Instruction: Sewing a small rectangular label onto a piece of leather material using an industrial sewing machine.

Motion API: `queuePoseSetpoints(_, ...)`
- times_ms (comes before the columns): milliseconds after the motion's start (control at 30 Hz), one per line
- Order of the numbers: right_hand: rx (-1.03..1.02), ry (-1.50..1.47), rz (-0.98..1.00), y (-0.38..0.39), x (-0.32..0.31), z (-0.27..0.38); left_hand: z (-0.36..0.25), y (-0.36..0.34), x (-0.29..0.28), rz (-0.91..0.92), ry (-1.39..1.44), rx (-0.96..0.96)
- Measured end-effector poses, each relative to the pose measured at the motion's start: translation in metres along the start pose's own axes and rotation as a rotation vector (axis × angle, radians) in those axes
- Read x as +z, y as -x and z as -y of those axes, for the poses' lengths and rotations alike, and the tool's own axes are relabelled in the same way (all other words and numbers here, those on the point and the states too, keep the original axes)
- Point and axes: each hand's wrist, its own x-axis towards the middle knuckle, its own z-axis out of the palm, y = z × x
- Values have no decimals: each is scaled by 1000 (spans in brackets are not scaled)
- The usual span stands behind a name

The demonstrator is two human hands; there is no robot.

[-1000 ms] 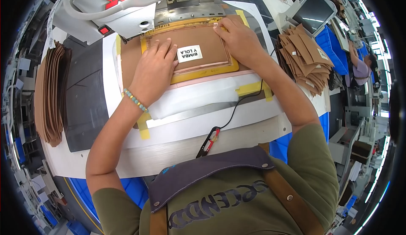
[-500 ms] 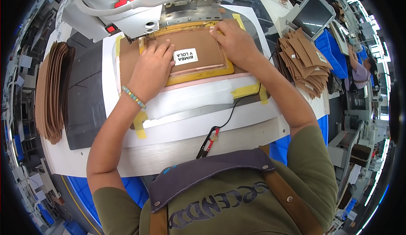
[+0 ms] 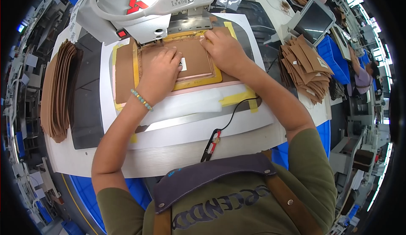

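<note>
A yellow template frame (image 3: 198,81) lies on the work board below the sewing machine head (image 3: 150,25), around a brown panel (image 3: 192,53). A white label (image 3: 183,64) on the panel is mostly hidden by my left hand (image 3: 162,72), which rests on the panel with fingers spread and slightly bent, gripping nothing. At the upper right corner of the frame, my right hand (image 3: 222,51) has its thumb and fingers bent onto the frame's edge. White padding and yellow tape (image 3: 237,97) show along the near side.
Stacks of brown pieces stand left (image 3: 57,91) and right (image 3: 306,65). A screen (image 3: 313,21) and blue bin (image 3: 332,59) sit at the upper right. A black-and-red handled tool (image 3: 211,146) lies on the front edge with a black cord. A co-worker (image 3: 363,74) is farther right.
The frame and panel have moved left relative to the machine head, with both hands on them. My left hand now covers most of the label. The whole view has shifted slightly.
</note>
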Motion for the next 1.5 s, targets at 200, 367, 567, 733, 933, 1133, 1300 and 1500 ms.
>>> queuePoseSetpoints(200, -12, -17, 40, -12, 6, 13, 3, 1, 0, -2, -20, 9)
queuePoseSetpoints(367, -33, -22, 47, -21, 10, 22, 8, 4, -1, -15, -5, 17)
queuePoseSetpoints(567, -57, -1, 25, -33, 17, 35, 15, 8, -6, -4, 36, 6)
queuePoseSetpoints(733, -82, -1, -18, -41, 26, 44, 17, 11, -8, -12, 24, 2)
queuePoseSetpoints(933, -112, -22, -93, -48, 35, 54, 23, 16, -12, -1, 26, -54)
queuePoseSetpoints(1133, -63, -200, -11, -44, 12, 53, 34, 23, -13, 1, 13, -78)
queuePoseSetpoints(1300, 43, -278, 119, -16, -23, 37, 45, 48, -32, 22, 62, -92)
queuePoseSetpoints(1500, 7, -456, 186, -7, -37, 39, 48, 79, -64, 113, 216, -109)
